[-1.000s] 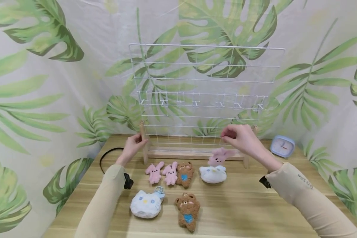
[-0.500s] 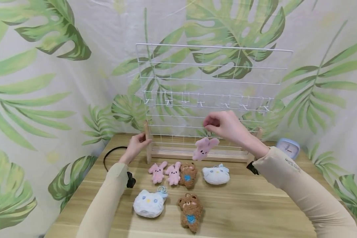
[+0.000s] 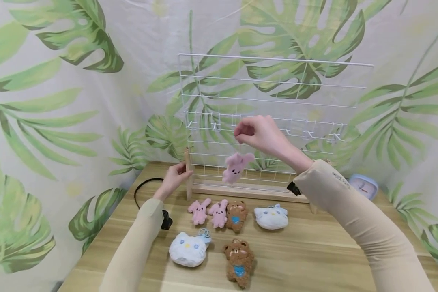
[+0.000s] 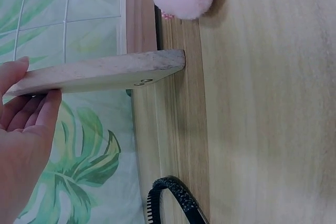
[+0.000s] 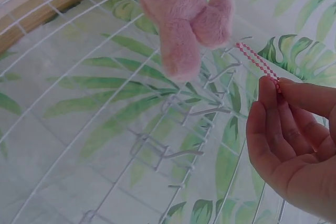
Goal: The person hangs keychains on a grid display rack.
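My right hand (image 3: 260,132) pinches the pink bead chain (image 5: 257,61) of a plush bunny keychain (image 3: 236,167), which dangles in front of the white wire grid rack (image 3: 277,83). White hooks (image 5: 184,153) line the rack, close to the hand in the right wrist view. With thumb and fingers on either side, my left hand (image 3: 175,177) grips the rack's wooden side post (image 4: 105,72). Before the rack lie two more pink bunny keychains (image 3: 199,211), two brown bear keychains (image 3: 239,261) and two white cat-head plush keychains (image 3: 188,249).
A blue-rimmed clock (image 3: 363,186) stands at the right, partly behind the right sleeve. Left of the rack lies a black headband-like loop (image 4: 176,190). A leaf-print curtain (image 3: 106,89) hangs behind the wooden table (image 3: 314,259).
My right hand has lifted the bunny keychain off the table, up and to the left toward the hooks. The left hand stays on the post; the head view has shifted slightly.
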The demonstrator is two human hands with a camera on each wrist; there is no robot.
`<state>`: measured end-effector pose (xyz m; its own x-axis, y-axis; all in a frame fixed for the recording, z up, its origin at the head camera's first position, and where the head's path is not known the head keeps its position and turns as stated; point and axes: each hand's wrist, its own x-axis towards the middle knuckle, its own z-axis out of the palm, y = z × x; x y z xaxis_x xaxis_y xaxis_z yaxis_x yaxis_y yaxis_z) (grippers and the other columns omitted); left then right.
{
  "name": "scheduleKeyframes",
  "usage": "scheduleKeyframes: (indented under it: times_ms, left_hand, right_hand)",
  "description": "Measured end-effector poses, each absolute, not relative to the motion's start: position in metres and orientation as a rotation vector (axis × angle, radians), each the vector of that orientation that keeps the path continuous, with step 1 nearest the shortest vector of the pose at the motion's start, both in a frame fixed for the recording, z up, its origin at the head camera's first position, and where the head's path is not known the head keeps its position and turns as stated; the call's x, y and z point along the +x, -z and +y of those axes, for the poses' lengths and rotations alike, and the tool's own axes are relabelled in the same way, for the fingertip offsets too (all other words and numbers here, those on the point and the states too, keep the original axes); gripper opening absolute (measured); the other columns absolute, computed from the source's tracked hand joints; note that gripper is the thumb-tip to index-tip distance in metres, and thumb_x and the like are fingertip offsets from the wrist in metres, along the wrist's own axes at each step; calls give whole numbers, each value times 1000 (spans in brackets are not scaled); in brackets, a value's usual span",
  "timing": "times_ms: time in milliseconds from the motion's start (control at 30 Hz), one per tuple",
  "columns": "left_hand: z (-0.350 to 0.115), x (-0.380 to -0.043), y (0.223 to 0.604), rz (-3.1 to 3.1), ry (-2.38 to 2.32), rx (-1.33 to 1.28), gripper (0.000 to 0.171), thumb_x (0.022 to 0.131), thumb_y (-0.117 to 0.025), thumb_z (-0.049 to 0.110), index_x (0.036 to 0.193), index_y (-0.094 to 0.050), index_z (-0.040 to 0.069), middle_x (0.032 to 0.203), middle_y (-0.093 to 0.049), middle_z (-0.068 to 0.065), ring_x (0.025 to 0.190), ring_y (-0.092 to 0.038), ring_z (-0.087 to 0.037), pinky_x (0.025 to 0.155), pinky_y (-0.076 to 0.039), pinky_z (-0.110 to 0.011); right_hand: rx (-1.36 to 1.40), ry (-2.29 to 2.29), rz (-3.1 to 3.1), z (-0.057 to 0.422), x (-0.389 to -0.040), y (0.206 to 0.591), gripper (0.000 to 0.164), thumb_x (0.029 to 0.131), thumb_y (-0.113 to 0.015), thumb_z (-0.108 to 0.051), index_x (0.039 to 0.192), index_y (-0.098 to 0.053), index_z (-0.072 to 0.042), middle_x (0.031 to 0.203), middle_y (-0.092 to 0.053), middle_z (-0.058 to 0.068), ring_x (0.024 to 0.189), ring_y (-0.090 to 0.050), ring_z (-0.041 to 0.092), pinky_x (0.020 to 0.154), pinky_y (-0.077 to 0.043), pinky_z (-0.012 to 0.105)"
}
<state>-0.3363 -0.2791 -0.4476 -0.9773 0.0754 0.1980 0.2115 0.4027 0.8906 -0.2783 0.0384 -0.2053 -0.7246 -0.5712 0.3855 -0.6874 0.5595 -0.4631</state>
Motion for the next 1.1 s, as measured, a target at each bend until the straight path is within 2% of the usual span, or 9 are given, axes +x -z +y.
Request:
scheduleKeyframes:
  times_ms: [300,533,700,967,1100]
  left_hand:
    - [-280,-333,449,-2472,1703,-233,49,99,-62,17,140,-51,-6,131,-61,-28,122,-60,-38,92,-54,-23]
    - [-278,-333,451,-2468,1730,-200,47,98,-64,16,138,-53,-6,130,-63,-26,121,-62,-35,93,-55,-28]
    - [-278,-335,451,-2453,1741,-214,47,97,-65,16,136,-55,-7,130,-63,-28,120,-62,-36,93,-54,-28]
    - [-278,-335,451,-2463,1723,-205,45,97,-65,14,137,-55,-5,131,-62,-28,121,-61,-36,94,-54,-26]
    - [-279,-334,450,-2477,1718,-212,47,97,-65,16,139,-54,-3,133,-61,-27,122,-61,-35,94,-54,-27]
  right_hand:
    - [1052,-941,-2622,3,-299,187,9,91,-68,-8,97,-74,-5,93,-77,10,84,-73,20,88,-55,32]
    - [1071,-998,-2624,-17,-315,187,9,90,-67,-6,95,-74,-4,93,-77,11,84,-74,19,87,-56,29]
    - [1089,-986,-2635,-27,-320,188,10,91,-65,-7,96,-73,-5,92,-76,12,83,-73,20,87,-54,29]
    - [1126,-974,-2652,-47,-327,188,10,92,-67,-9,98,-74,-4,95,-76,11,88,-73,24,80,-54,27]
    - [1144,-972,-2656,-58,-330,189,11,92,-67,-9,99,-74,-3,96,-76,11,87,-73,22,81,-55,26]
